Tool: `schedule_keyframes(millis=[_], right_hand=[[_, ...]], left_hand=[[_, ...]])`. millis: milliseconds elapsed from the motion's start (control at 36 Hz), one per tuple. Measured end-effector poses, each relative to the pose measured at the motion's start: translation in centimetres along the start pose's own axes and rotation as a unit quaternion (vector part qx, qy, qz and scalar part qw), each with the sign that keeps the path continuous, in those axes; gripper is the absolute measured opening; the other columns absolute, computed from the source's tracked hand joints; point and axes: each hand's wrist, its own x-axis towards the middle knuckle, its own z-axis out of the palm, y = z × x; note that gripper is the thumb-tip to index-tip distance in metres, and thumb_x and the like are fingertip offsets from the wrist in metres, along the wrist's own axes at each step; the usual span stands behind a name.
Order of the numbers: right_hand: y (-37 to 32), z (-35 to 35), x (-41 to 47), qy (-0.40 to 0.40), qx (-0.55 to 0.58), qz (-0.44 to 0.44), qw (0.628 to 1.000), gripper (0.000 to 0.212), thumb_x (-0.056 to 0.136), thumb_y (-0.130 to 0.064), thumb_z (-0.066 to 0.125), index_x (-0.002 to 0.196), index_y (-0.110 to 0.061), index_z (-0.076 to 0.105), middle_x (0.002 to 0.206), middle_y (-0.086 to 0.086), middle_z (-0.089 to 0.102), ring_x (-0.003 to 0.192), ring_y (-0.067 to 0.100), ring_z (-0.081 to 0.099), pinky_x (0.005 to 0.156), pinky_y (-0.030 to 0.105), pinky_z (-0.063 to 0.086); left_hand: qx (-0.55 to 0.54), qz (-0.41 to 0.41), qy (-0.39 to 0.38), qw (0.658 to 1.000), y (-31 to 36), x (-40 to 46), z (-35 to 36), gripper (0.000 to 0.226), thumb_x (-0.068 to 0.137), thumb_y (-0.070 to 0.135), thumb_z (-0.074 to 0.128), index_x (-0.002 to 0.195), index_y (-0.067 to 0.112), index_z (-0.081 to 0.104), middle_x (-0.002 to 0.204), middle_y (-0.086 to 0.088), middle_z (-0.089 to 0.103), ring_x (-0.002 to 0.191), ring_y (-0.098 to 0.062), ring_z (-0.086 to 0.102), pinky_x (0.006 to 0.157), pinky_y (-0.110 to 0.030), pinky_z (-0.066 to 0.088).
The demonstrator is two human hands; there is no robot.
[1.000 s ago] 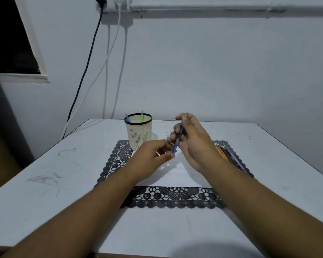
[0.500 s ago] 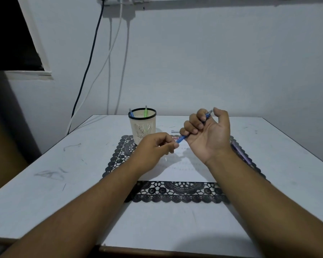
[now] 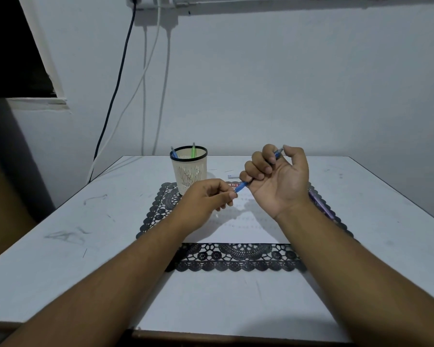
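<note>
My right hand (image 3: 277, 180) is turned palm up above the table, its fingers curled round a blue pen (image 3: 241, 187) that slants from the upper right down to the lower left. My left hand (image 3: 206, 201) hovers just left of it, fingers curled, thumb and forefinger pinched together at the pen's lower tip. Whether they hold a small part there is hidden. Below both hands lies a white sheet of paper (image 3: 246, 229) on a black lace mat (image 3: 236, 257).
A cream mesh pen cup (image 3: 189, 170) with a blue and a green pen stands at the mat's far left corner. Purple pens (image 3: 320, 204) lie on the mat's right side. The white table (image 3: 60, 234) meets a wall with hanging cables (image 3: 145, 78).
My right hand has rolled from palm down to palm up, swinging the blue pen from upright to slanted. My left hand stayed close to the pen's lower end. The view drifted slightly.
</note>
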Motion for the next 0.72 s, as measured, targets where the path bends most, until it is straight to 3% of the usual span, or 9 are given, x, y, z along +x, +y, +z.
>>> schedule_keyframes(millis=[139,556,722], right_hand=[[-0.14,-0.02,-0.05,-0.019,-0.02,-0.002,1.0,0.03,0.084,-0.037,0.041,0.063,-0.018,0.034,0.058,-0.001,0.024,0.059,0.018,0.016,0.06,0.034,0.025],[-0.5,-0.46,-0.02,-0.062,-0.03,0.007,0.998,0.031,0.085,-0.037,0.041,0.06,-0.019,0.035,0.056,-0.002,0.025,0.056,0.016,0.02,0.059,0.034,0.026],[-0.17,-0.26,0.05,-0.004,-0.029,0.006,1.0,0.037,0.095,-0.04,0.04,0.069,-0.015,0.047,0.061,0.001,0.035,0.057,0.02,0.034,0.064,0.036,0.036]], left_hand=[[-0.006,0.002,-0.008,1.0,-0.13,0.03,-0.13,0.007,0.09,0.027,0.075,0.085,0.023,0.077,0.077,-0.003,0.072,0.07,-0.015,0.06,0.07,-0.028,0.051],[-0.024,-0.002,-0.021,0.999,0.01,-0.13,-0.1,0.009,0.092,0.021,0.076,0.083,0.02,0.076,0.077,-0.004,0.07,0.071,-0.016,0.059,0.07,-0.026,0.051],[-0.016,-0.004,-0.008,1.0,0.04,-0.08,-0.06,0.016,0.095,0.013,0.074,0.082,0.022,0.075,0.075,-0.003,0.069,0.07,-0.016,0.058,0.069,-0.025,0.051]])
